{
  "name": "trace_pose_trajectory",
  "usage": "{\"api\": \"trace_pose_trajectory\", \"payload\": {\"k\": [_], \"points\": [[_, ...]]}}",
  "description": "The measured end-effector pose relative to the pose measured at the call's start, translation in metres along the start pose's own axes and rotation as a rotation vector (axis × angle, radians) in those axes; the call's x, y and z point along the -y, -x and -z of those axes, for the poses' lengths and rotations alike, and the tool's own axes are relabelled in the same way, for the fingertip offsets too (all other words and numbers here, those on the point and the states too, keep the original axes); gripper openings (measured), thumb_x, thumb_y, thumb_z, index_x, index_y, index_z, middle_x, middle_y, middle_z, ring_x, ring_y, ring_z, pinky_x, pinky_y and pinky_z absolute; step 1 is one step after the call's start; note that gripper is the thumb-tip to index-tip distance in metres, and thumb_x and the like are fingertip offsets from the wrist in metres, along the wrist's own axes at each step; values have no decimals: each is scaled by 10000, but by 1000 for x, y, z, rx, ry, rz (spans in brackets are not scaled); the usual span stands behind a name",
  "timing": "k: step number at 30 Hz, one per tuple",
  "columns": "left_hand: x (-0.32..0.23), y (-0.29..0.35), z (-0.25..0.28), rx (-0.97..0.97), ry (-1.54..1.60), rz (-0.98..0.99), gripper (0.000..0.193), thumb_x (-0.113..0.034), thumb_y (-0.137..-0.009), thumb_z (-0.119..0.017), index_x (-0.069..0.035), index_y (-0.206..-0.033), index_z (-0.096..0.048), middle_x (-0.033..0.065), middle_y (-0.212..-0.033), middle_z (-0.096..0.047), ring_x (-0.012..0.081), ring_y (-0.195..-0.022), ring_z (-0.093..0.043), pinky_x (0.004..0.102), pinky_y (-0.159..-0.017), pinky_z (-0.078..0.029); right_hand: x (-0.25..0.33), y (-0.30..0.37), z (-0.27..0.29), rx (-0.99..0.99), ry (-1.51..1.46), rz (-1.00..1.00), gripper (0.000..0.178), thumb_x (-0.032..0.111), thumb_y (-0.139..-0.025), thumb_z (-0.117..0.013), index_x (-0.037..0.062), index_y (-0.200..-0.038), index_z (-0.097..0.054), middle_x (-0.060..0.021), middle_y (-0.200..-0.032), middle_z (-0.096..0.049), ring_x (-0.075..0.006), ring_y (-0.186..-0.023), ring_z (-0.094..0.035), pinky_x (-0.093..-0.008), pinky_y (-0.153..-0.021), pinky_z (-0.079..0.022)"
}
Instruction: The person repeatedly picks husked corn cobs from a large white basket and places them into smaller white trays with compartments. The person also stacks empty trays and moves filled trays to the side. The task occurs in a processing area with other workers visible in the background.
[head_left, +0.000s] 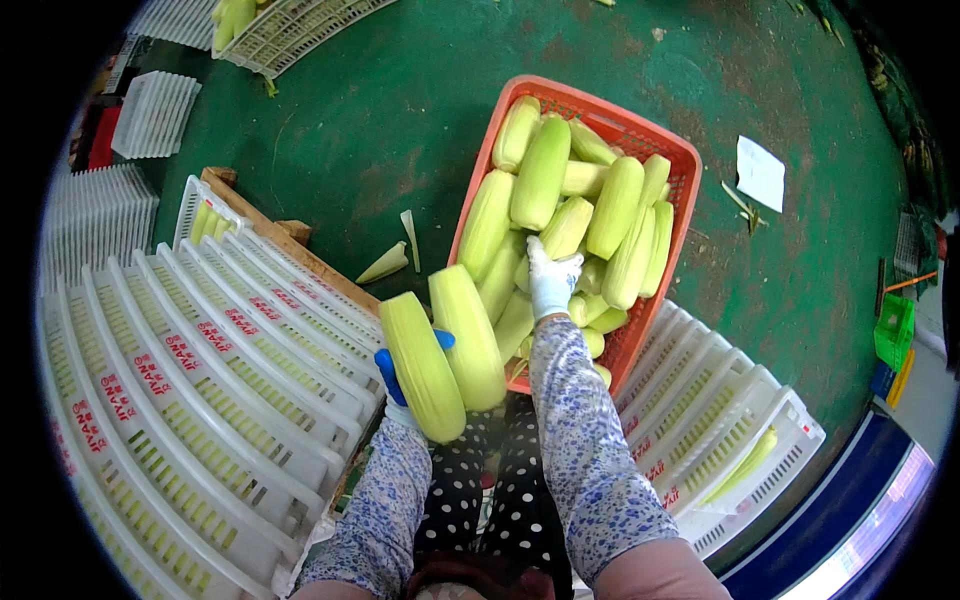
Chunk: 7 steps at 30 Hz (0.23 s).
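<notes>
Two pale green ears of corn in trimmed husks, a nearer ear (423,367) and a second ear (468,335), are held side by side in my left hand (392,378). Its blue-coated glove fingers show at the left edge and between the ears; the rest is hidden behind them. My right hand (553,281), in a white glove, reaches into an orange-red plastic basket (683,150) of similar corn. Its fingers close on the lower end of an ear of corn (566,226) lying on the pile; the fingertips are partly hidden.
Stacked white slatted crates (200,385) stand at my left, with another crate stack (715,430) at the right. Husk pieces (385,263) and a white paper sheet (760,173) lie on the green floor (400,110). A white crate of corn (290,35) stands far left.
</notes>
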<state>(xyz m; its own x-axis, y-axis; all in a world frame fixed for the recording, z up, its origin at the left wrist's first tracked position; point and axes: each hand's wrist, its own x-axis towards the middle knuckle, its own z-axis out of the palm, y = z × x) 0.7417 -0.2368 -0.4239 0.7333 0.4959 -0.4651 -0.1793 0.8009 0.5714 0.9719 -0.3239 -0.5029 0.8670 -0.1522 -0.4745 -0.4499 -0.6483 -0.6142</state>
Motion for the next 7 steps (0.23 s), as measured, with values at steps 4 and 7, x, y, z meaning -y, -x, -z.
{"api": "trace_pose_trajectory", "payload": {"k": [4,7], "points": [[-19,0,13,-85,-79,98,857,-756,-813,-475,-49,-1297,-497,121,-1106,-640,232,-948,-617,367,-836,-521,8,60,56,270,-96,71,572,325,-741,-784,-58,-1090,-542,-220,-1014,-647,-280,-881,-639,-354,-788,-512],[-2,-7,24,80,24,228,888,-692,-767,-615,-62,-1367,-439,142,-1181,-622,249,-1014,-612,398,-878,-528,32,109,111,295,17,268,723,388,-728,-785,-98,-1177,-494,-270,-1042,-604,-397,-933,-604,-451,-873,-472]]}}
